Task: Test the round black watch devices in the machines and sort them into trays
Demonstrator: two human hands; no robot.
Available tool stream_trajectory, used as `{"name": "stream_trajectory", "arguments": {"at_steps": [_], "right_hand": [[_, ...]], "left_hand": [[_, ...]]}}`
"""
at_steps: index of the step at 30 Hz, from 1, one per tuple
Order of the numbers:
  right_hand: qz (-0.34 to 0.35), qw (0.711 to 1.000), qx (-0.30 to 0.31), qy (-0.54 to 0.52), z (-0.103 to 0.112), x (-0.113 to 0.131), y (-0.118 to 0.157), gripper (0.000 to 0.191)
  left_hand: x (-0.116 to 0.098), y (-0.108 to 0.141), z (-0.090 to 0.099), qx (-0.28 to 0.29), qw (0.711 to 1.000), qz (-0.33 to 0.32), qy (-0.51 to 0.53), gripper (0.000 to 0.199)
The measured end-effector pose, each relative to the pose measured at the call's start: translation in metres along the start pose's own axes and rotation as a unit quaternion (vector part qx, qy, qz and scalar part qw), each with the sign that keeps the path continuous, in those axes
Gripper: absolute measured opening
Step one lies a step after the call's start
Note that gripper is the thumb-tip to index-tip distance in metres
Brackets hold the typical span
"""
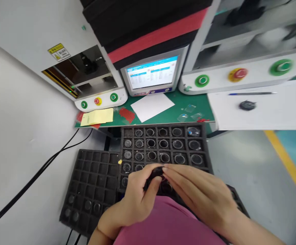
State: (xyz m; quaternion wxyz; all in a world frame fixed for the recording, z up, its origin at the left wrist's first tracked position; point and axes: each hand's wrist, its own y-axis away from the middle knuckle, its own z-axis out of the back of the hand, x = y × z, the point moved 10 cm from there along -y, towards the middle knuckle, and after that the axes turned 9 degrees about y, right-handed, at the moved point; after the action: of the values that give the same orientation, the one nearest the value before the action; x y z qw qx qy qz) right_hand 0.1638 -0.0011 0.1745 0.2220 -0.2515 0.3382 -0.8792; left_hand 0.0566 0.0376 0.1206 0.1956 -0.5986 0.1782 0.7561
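Here, left hand [138, 194] pinching black piece [156, 172], right hand [205, 190], fingers together, touching its side.

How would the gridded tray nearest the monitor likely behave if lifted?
The gridded tray probably keeps its shape, given its thick-looking walls. The round pieces might slide out if it tips, since its compartments look open-topped.

The held part [158, 171] is black, the gridded tray [129, 133] charcoal, the tabletop [168, 113] green, the garment [169, 223] pink
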Motion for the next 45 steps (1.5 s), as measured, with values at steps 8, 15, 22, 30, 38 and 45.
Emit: {"name": "stream_trajectory", "arguments": {"at_steps": [8, 15, 22, 30, 38, 45], "right_hand": [[-0.041, 0.997, -0.001, 0.063, -0.002, -0.044, 0.02, 0.019], [-0.293, 0.925, 0.032, 0.24, -0.04, -0.285, 0.077, 0.031], [-0.286, 0.922, 0.133, 0.224, -0.086, -0.348, 0.112, 0.023], [-0.278, 0.921, 0.197, 0.188, -0.085, -0.345, 0.138, 0.038], [-0.193, 0.947, 0.218, 0.138, -0.097, -0.322, 0.042, 0.055], [0.014, 0.918, 0.396, 0.013, -0.299, -0.197, -0.051, 0.025]], "left_hand": [[0.018, -0.006, -0.008, 0.014, 0.999, 0.04, -0.03, 0.03], [0.071, 0.008, 0.039, -0.127, 0.982, 0.138, -0.033, 0.04], [0.111, 0.027, 0.069, -0.231, 0.959, 0.158, 0.035, 0.057], [0.114, 0.031, 0.067, -0.224, 0.953, 0.2, 0.048, 0.054], [0.197, 0.066, 0.156, -0.428, 0.884, 0.156, 0.106, 0.04], [0.313, 0.146, 0.249, -0.632, 0.746, 0.198, 0.06, 0.033]]}}
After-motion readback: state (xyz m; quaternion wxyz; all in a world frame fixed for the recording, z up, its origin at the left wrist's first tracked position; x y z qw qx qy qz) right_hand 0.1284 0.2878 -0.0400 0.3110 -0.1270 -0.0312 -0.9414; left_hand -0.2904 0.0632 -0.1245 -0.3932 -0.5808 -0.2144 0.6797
